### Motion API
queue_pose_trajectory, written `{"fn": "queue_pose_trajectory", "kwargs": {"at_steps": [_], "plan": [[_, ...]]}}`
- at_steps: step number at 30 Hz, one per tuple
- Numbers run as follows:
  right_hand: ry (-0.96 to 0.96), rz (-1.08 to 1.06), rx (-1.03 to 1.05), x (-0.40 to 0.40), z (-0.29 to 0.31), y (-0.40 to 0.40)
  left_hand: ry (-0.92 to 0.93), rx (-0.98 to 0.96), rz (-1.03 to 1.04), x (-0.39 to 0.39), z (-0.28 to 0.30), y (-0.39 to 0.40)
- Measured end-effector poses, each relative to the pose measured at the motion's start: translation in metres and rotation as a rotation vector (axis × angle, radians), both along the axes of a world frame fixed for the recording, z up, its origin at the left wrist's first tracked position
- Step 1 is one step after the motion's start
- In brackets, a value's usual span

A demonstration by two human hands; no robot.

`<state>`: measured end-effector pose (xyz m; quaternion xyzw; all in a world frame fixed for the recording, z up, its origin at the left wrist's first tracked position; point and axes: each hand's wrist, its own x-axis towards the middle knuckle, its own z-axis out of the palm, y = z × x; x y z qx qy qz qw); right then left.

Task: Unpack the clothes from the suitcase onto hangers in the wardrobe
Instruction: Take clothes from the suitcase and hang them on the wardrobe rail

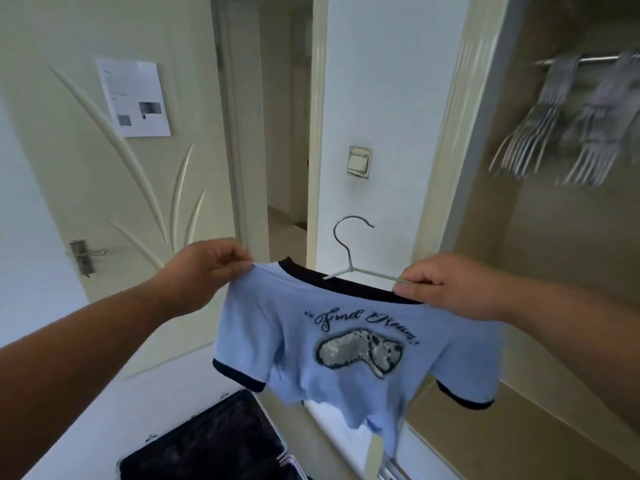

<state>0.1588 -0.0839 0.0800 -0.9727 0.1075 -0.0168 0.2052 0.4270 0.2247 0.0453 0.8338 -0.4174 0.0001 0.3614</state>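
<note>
A light blue T-shirt (pixel 346 344) with dark trim and a printed front hangs in the air at centre. My left hand (pixel 211 265) pinches its left shoulder. My right hand (pixel 446 289) grips the right shoulder together with an arm of a white hanger (pixel 349 258), whose metal hook rises above the collar. The hanger's left arm lies inside the neck opening. The open suitcase (pixel 214 441) with a dark lining lies below on the floor. The wardrobe (pixel 571 237) stands open on the right, with a metal rail (pixel 588 59) near its top.
Several empty hangers (pixel 568 133) hang bunched on the rail. A cream door (pixel 121 188) with a sheet of paper taped on it stands open at the left, and a doorway leads out beside it. A wall switch (pixel 359 161) sits on the white wall behind the shirt.
</note>
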Motion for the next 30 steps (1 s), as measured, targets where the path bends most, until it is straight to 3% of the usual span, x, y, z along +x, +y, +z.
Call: {"fn": "queue_pose_trajectory", "kwargs": {"at_steps": [4,9,11,15,18,21,25,30], "plan": [[-0.071,-0.014,0.035,-0.039,0.015,-0.026,0.002,0.025,-0.180,-0.058,0.010,-0.063],[-0.119,-0.109,-0.073,-0.102,0.039,-0.076,-0.019,0.106,-0.402,-0.153,0.022,-0.145],[-0.137,-0.192,-0.121,-0.135,0.052,-0.098,0.108,0.004,-0.439,-0.192,0.032,-0.173],[-0.220,-0.330,-0.184,-0.201,0.072,-0.148,0.557,-0.196,-0.572,-0.279,0.067,-0.234],[-0.332,-0.479,-0.171,-0.257,0.082,-0.183,0.678,-0.248,-0.646,-0.348,0.090,-0.291],[-0.481,-0.562,-0.146,-0.308,0.094,-0.200,0.518,-0.246,-0.660,-0.402,0.107,-0.351],[-0.840,-0.694,-0.053,-0.363,0.109,-0.216,0.401,-0.250,-0.660,-0.462,0.129,-0.430],[-1.113,-0.838,0.255,-0.416,0.131,-0.227,0.263,-0.318,-0.650,-0.522,0.176,-0.530]]}}
